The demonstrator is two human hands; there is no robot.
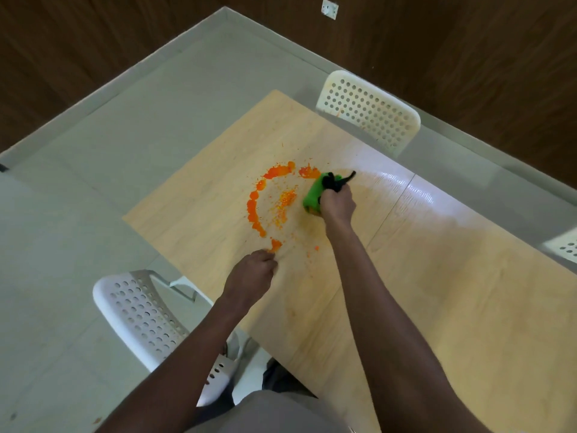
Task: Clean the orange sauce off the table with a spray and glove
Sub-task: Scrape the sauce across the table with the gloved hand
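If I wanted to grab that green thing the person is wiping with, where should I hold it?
Probably from above, at the near end of the green and black glove, where the right hand already grips it. It lies bunched on the table with its far end touching the orange sauce, so holding the near end likely keeps your fingers clean. The left hand rests near the sauce, holding nothing visible.
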